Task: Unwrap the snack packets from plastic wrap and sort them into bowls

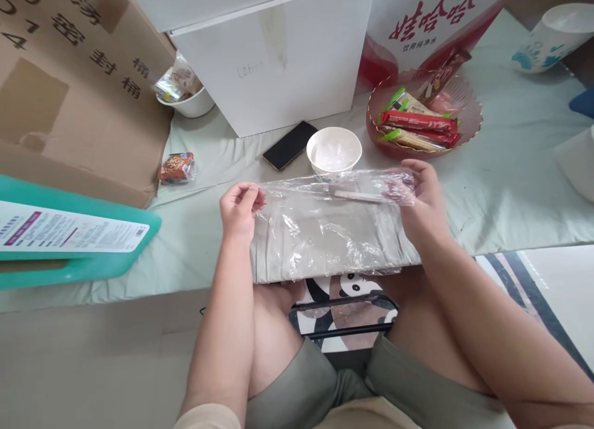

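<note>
A clear plastic bag or sheet is stretched wide between my two hands over the table's front edge. My left hand pinches its upper left corner between thumb and fingers. At the opposite end, my right hand grips the bunched plastic, its thumb and fingers partly behind the film. A pale flat item shows through the plastic; I cannot make out what it is. Just beyond stands a white paper bowl with clear plastic inside. A black phone lies beside the bowl.
A pink glass bowl holds several wrapped snacks. White and brown boxes border the table. An orange snack packet, a green jug and a paper cup stand around. Pale green cloth covers the table.
</note>
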The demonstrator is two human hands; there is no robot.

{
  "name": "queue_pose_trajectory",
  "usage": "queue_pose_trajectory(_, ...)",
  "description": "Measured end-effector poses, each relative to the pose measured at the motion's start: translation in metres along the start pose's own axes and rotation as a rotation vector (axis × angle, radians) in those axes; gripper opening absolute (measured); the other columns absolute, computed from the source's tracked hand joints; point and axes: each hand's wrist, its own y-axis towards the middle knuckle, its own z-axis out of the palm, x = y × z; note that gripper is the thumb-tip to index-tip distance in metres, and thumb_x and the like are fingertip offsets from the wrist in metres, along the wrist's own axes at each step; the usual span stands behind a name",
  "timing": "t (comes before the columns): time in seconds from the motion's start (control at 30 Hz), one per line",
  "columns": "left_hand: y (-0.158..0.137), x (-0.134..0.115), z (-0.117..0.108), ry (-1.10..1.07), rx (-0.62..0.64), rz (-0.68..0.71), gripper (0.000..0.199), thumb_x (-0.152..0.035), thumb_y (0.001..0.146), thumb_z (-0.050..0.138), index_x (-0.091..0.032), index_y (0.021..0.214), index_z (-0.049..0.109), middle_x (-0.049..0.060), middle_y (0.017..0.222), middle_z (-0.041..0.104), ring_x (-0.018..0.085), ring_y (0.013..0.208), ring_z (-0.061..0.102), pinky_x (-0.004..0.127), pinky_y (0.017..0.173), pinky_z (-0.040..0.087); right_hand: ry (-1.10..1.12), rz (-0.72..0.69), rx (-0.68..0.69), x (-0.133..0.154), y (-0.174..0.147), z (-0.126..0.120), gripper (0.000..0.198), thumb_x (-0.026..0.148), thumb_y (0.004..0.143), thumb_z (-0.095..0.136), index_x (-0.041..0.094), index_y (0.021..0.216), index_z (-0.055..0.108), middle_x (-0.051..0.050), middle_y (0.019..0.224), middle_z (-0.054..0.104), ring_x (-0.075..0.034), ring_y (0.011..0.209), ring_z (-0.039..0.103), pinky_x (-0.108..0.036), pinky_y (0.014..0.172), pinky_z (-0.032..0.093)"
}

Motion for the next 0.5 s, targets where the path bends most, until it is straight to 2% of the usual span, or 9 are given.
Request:
queue_pose_trajectory(0.07,0.001,-0.001,0.000,-0.097,-0.019,-0.011,0.029,-0.039,0.061,0.080,-0.021,0.073,0.060,-0.003,0.062,0.067,0.010,0.053,0.062,0.019,0.052,0.048,0.001,0.084,0.160,0.001,-0.002,0.002,0.031,0.044,0.076,0.072,0.025,0.099,0.064,-0.006,0.093,0.072,-0.023,0.080,0.069,-0.038,0.070,0.057)
queue_pose_trajectory(0.13,0.000,-0.003,-0.001,-0.181,0.028,-0.052,0.034,-0.041,0.060,0.082,-0.022,0.080,0.062,-0.001,0.071,0.071,0.012,0.064,0.068,0.022,0.061,0.054,-0.021,0.151,0.218,0.002,-0.004,0.005,0.026,0.044,0.075,0.074,0.022,0.085,0.064,-0.003,0.078,0.070,-0.020,0.069,0.068,-0.035,0.065,0.056)
queue_pose_trajectory(0.23,-0.005,-0.005,-0.003,-0.158,0.270,-0.232,0.048,-0.042,0.056,0.086,-0.020,0.095,0.067,0.006,0.092,0.077,0.019,0.083,0.074,0.029,0.072,0.059,0.071,0.165,0.118,0.006,-0.004,0.010,0.021,0.040,0.079,0.070,0.022,0.080,0.058,0.000,0.074,0.067,-0.016,0.064,0.068,-0.031,0.061,0.055)
queue_pose_trajectory(0.3,-0.009,-0.004,-0.003,-0.016,0.443,-0.360,0.052,-0.038,0.056,0.088,-0.016,0.098,0.069,0.011,0.093,0.078,0.022,0.085,0.075,0.029,0.072,0.059,0.159,0.155,0.058,0.007,-0.002,0.013,0.021,0.038,0.081,0.069,0.023,0.083,0.055,0.000,0.078,0.069,-0.014,0.063,0.068,-0.028,0.059,0.056)
queue_pose_trajectory(0.33,-0.010,-0.003,-0.002,0.071,0.488,-0.394,0.049,-0.036,0.056,0.089,-0.015,0.095,0.069,0.011,0.088,0.077,0.022,0.081,0.075,0.028,0.068,0.058,0.179,0.154,0.044,0.007,-0.001,0.013,0.021,0.039,0.081,0.069,0.023,0.084,0.054,0.000,0.079,0.070,-0.013,0.061,0.067,-0.027,0.057,0.055)
queue_pose_trajectory(0.4,-0.011,0.000,0.000,0.217,0.461,-0.379,0.039,-0.034,0.059,0.087,-0.014,0.087,0.069,0.009,0.077,0.076,0.019,0.067,0.073,0.024,0.056,0.054,0.144,0.164,0.050,0.007,0.001,0.013,0.021,0.040,0.082,0.068,0.022,0.085,0.058,0.000,0.075,0.070,-0.012,0.053,0.064,-0.025,0.051,0.052)
queue_pose_trajectory(0.5,-0.009,0.003,0.001,0.275,0.278,-0.227,0.032,-0.039,0.067,0.079,-0.016,0.086,0.066,0.003,0.066,0.072,0.012,0.047,0.064,0.020,0.043,0.045,0.018,0.165,0.086,0.006,0.003,0.008,0.025,0.045,0.083,0.067,0.020,0.086,0.066,0.002,0.059,0.066,-0.011,0.041,0.054,-0.024,0.042,0.044)
